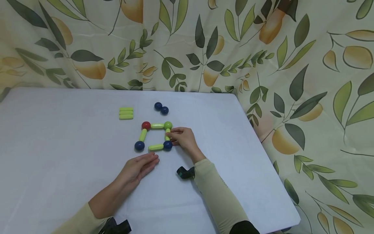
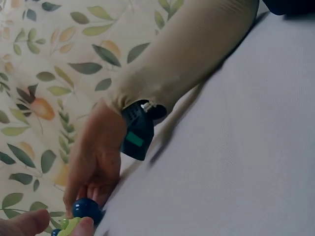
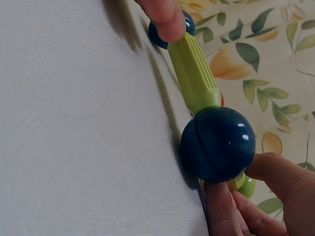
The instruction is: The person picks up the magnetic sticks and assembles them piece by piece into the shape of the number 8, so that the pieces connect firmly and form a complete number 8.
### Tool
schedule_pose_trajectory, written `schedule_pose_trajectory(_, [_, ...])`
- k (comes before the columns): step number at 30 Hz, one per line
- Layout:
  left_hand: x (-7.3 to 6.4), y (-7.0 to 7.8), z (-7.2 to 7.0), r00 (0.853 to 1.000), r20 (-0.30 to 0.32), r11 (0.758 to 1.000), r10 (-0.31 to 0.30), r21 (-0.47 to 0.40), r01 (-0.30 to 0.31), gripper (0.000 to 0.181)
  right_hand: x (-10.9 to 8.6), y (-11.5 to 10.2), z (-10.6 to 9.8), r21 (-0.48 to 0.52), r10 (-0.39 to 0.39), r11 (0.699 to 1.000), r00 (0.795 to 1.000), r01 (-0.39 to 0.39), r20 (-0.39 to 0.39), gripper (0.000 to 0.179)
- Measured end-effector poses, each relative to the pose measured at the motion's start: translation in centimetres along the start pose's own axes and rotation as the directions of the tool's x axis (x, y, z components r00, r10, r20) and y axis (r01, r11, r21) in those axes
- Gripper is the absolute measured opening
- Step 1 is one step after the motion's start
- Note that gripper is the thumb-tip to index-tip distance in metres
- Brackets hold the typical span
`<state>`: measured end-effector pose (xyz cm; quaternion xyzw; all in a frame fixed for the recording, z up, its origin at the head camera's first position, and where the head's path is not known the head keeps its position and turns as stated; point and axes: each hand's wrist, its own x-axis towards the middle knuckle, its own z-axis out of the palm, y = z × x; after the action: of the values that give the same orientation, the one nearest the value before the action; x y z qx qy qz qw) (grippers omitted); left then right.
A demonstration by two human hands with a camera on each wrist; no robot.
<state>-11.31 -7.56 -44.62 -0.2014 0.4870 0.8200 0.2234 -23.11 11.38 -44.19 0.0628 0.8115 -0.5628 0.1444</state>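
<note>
Yellow-green sticks and balls form a four-sided outline on the table. A red ball (image 1: 146,125) and a green ball (image 1: 168,125) mark its far corners; one blue ball (image 1: 139,146) and another blue ball (image 1: 168,145) mark the near ones. My right hand (image 1: 184,140) pinches the right-side stick (image 1: 167,136) between thumb and fingers, beside the near-right blue ball. The front stick (image 1: 155,147) joins that ball, its left end apart from the near-left ball. My left hand (image 1: 139,167) lies just in front of this stick, fingers extended; contact is unclear.
Behind the outline lie several spare yellow-green sticks (image 1: 126,113) side by side and a pair of blue balls (image 1: 161,108). A white cloth covers the table (image 1: 58,146). A leaf-patterned curtain (image 1: 201,48) hangs behind it. Both wrists carry black cameras.
</note>
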Motion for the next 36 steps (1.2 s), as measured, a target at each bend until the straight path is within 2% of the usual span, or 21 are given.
schedule_pose_trajectory(7, [0.6,0.6,0.1,1.0,-0.022,0.999,0.006,-0.053,-0.007,0.048,0.0,-0.1,0.0,0.016,0.001,1.0,1.0,-0.001,0.006,0.034])
schedule_pose_trajectory(17, [0.9,0.8,0.0,1.0,-0.006,1.0,0.026,-0.012,-0.027,0.05,0.1,-0.2,0.0,0.03,0.012,0.999,1.0,-0.013,0.008,0.034])
schedule_pose_trajectory(20, [0.6,1.2,-0.4,0.999,-0.02,0.999,0.042,0.032,-0.042,0.049,0.1,-0.1,0.0,0.031,0.011,0.999,1.0,-0.011,0.008,0.034])
schedule_pose_trajectory(22, [0.4,1.9,-1.1,0.993,-0.071,0.991,0.094,0.099,-0.087,0.048,0.2,-0.1,0.1,0.036,0.009,0.999,1.0,-0.01,0.01,0.034])
schedule_pose_trajectory(23, [0.3,2.5,-1.6,0.985,-0.109,0.981,0.137,0.153,-0.119,0.047,0.2,-0.1,0.1,0.039,0.009,0.999,1.0,-0.009,0.011,0.034])
schedule_pose_trajectory(24, [0.3,3.0,-2.2,0.971,-0.141,0.961,0.191,0.23,-0.155,0.046,0.2,-0.1,0.1,0.04,0.009,0.999,1.0,-0.01,0.012,0.034])
schedule_pose_trajectory(26, [0.6,4.1,-3.6,0.942,-0.18,0.902,0.282,0.386,-0.196,0.047,0.2,0.0,0.1,0.043,0.011,0.999,1.0,-0.012,0.012,0.034])
schedule_pose_trajectory(27, [0.8,4.4,-4.3,0.93,-0.189,0.868,0.315,0.454,-0.201,0.048,0.2,0.0,0.1,0.042,0.013,0.999,1.0,-0.014,0.011,0.034])
schedule_pose_trajectory(28, [0.9,4.7,-4.8,0.921,-0.188,0.824,0.34,0.532,-0.195,0.049,0.2,0.0,0.1,0.042,0.015,0.999,1.0,-0.015,0.011,0.034])
schedule_pose_trajectory(29, [1.1,4.8,-5.2,0.916,-0.18,0.78,0.358,0.598,-0.187,0.05,0.2,0.0,0.1,0.041,0.017,0.999,1.0,-0.017,0.01,0.034])
schedule_pose_trajectory(30, [1.2,4.8,-5.4,0.917,-0.163,0.737,0.363,0.653,-0.176,0.051,0.2,0.0,0.0,0.038,0.018,0.999,1.0,-0.018,0.008,0.034])
schedule_pose_trajectory(32, [1.4,4.6,-5.4,0.92,-0.141,0.672,0.365,0.725,-0.155,0.053,0.1,0.0,0.0,0.033,0.018,0.999,1.0,-0.019,0.006,0.033])
schedule_pose_trajectory(34, [1.4,4.5,-5.1,0.916,-0.117,0.598,0.384,0.787,-0.15,0.053,0.1,0.0,0.0,0.032,0.021,0.999,1.0,-0.022,0.004,0.033])
schedule_pose_trajectory(36, [1.4,4.3,-4.7,0.912,-0.092,0.555,0.4,0.816,-0.161,0.052,0.2,0.1,-0.1,0.025,0.021,0.999,1.0,-0.021,0.002,0.033])
